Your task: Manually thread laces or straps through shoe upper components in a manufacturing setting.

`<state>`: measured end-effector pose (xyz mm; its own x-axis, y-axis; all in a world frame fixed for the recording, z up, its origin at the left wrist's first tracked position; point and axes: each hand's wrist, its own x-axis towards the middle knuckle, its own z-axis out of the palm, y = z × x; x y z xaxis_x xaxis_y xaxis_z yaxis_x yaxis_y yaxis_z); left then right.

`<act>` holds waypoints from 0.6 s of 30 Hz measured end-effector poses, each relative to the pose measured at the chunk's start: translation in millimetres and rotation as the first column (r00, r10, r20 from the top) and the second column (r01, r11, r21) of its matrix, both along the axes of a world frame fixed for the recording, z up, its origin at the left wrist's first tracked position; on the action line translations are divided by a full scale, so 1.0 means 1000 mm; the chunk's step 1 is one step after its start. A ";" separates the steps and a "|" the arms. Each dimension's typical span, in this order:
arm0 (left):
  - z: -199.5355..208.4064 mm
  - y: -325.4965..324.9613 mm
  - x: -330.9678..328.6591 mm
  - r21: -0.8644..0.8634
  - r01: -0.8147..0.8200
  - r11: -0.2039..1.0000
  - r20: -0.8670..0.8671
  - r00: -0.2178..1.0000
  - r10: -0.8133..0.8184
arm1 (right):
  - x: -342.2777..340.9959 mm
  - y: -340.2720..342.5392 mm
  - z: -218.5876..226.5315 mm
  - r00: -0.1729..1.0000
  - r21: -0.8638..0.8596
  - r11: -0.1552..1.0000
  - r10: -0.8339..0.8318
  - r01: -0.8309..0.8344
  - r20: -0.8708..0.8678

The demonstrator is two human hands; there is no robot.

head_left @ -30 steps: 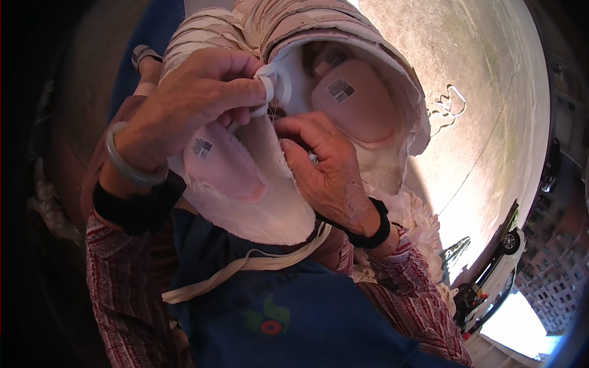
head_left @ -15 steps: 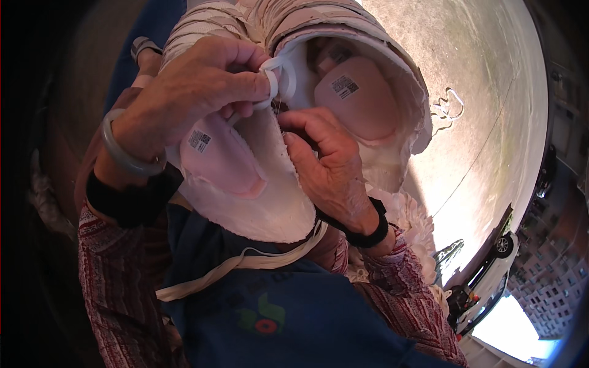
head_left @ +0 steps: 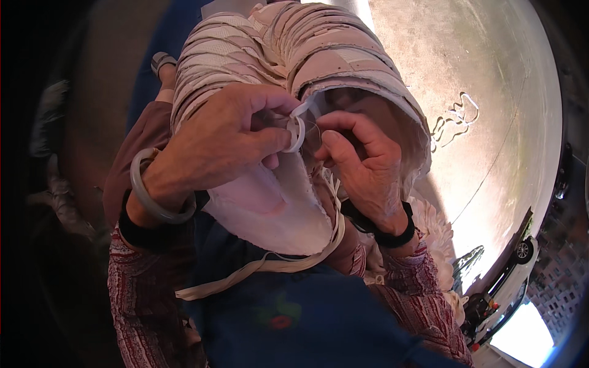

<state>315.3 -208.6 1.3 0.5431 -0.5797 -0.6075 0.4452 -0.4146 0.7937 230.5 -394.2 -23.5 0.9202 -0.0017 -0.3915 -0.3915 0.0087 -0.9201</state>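
Note:
My left hand (head_left: 227,138) is closed, pinching a white looped strap (head_left: 299,134) between thumb and fingers. Just right of the loop, the thumb and forefinger of my right hand (head_left: 371,162) are pinched together, and a fine thread (head_left: 315,126) runs between them and the strap. Below the hands hangs a white, pink-lined fabric shell (head_left: 310,224) with a rough edge. Behind it, two rows of similar pale pink and white shells (head_left: 337,37) are nested in one another, and the nearest of the right row gapes toward me. My left hand partly hides the left row.
A beige tape (head_left: 245,273) lies across the blue apron (head_left: 245,319) on my lap. Pale ruffled material (head_left: 432,227) is beside my right forearm. A white cord (head_left: 457,116) lies on the sunlit ground. A foot in a sandal (head_left: 162,61) shows upper left; a white car (head_left: 503,297) stands lower right.
My right hand has moved up and away from the shell's edge to beside the strap loop. The view has shifted, and more of the nested rows shows. My left hand keeps its pinch.

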 end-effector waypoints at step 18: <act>0.007 -0.007 -0.010 0.053 0.032 0.998 -0.027 0.999 -0.030 | 0.000 -0.001 -0.008 0.991 -0.132 0.991 0.016 0.002 0.135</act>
